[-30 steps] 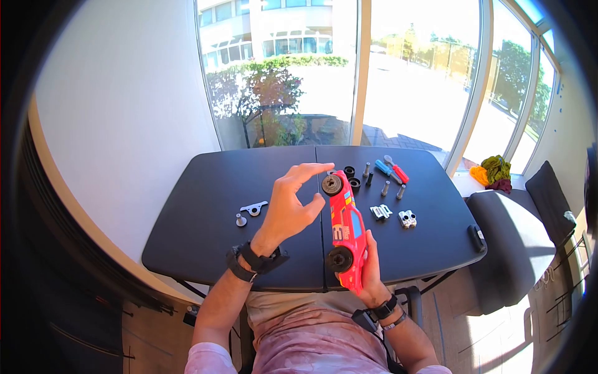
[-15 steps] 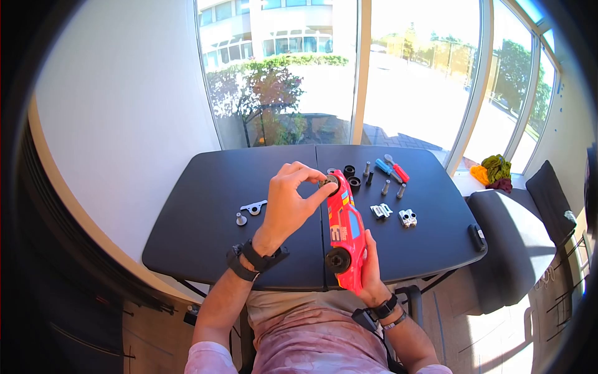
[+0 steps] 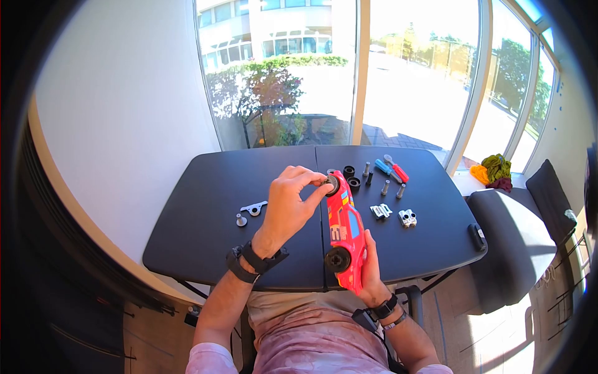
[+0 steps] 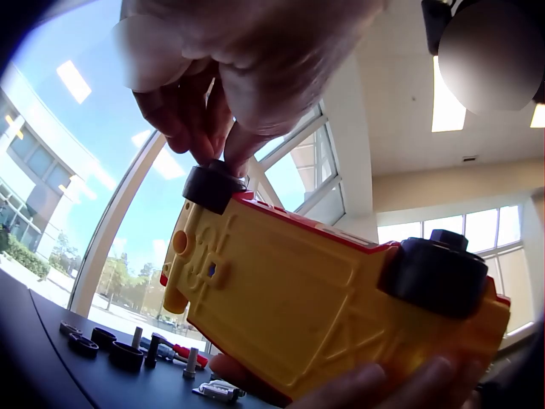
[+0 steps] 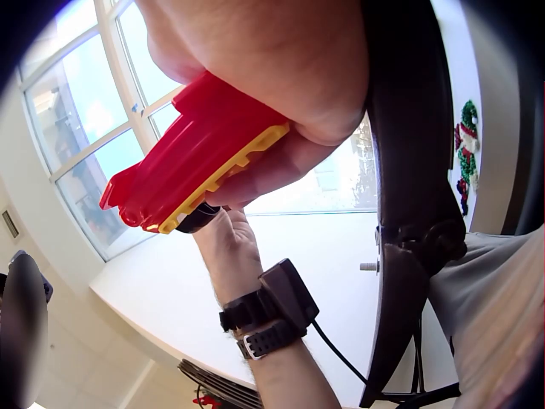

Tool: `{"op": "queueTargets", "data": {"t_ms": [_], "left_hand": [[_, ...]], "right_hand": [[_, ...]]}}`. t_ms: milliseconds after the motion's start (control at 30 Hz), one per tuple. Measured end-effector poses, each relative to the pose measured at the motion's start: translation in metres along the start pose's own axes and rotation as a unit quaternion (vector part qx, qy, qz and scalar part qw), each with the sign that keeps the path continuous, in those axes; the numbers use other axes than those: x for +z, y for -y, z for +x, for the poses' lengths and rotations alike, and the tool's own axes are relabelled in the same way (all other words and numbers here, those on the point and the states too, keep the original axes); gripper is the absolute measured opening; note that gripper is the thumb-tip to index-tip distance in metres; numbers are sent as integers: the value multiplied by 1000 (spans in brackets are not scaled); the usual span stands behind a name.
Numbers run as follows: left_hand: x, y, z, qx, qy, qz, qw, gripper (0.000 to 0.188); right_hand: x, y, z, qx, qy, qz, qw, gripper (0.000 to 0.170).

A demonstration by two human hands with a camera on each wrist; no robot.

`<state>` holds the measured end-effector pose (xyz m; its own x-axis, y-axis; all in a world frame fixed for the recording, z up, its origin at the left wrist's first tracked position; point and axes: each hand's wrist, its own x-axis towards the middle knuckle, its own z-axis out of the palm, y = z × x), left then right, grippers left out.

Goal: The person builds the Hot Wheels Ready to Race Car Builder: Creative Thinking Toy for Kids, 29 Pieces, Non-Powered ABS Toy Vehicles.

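A red toy car [image 3: 346, 227] is held over the table, its yellow underside [image 4: 281, 290] facing the left wrist camera. My right hand [image 3: 372, 271] grips the car's body around the near end, below the blue window. At the far end, my left hand [image 3: 289, 202] pinches the centre nut of a black wheel [image 4: 207, 189] between thumb and fingers; the fingers largely hide that nut. The car's other visible wheel [image 3: 338, 260], nearer me, has a black nut [image 4: 448, 239] standing out from its middle.
On the black table [image 3: 193, 230] lie a grey bar [image 3: 254, 207] and grey bolt [image 3: 241, 220] at left. To the right are black wheels [image 3: 354, 184], several bolts [image 3: 385, 187], a blue-handled tool [image 3: 383, 167], a red-handled tool [image 3: 399, 174], and silver blocks [image 3: 407, 218]. A chair [image 3: 514, 243] stands beyond.
My left hand has closed from spread fingers to a pinch on the far wheel's nut. The car has shifted very slightly; my right hand keeps its grip.
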<state>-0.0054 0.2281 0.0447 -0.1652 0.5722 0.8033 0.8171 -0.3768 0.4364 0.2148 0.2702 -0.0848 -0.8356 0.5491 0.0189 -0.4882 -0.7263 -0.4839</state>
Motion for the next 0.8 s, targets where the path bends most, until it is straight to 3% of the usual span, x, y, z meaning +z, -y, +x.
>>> {"op": "queueTargets", "data": {"t_ms": [233, 333, 500, 667, 767, 800], "left_hand": [[-1, 1, 1, 18, 9, -6, 1000, 26], [3, -9, -5, 53, -18, 27, 998, 30], [-20, -4, -13, 77, 10, 44, 996, 33], [-27, -1, -21, -50, 47, -49, 996, 31], [-27, -12, -30, -222, 109, -88, 965, 30], [-21, -11, -38, -232, 95, -140, 958, 33]], "right_hand": [[4, -1, 0, -14, -11, 4, 1000, 71], [18, -2, 1, -7, -92, -13, 996, 72], [8, -1, 2, -25, -107, -29, 994, 72], [17, -1, 2, -25, -120, -45, 991, 72], [22, 0, 0, -16, -115, -28, 993, 72], [18, -1, 1, -18, -104, -31, 994, 72]]}}
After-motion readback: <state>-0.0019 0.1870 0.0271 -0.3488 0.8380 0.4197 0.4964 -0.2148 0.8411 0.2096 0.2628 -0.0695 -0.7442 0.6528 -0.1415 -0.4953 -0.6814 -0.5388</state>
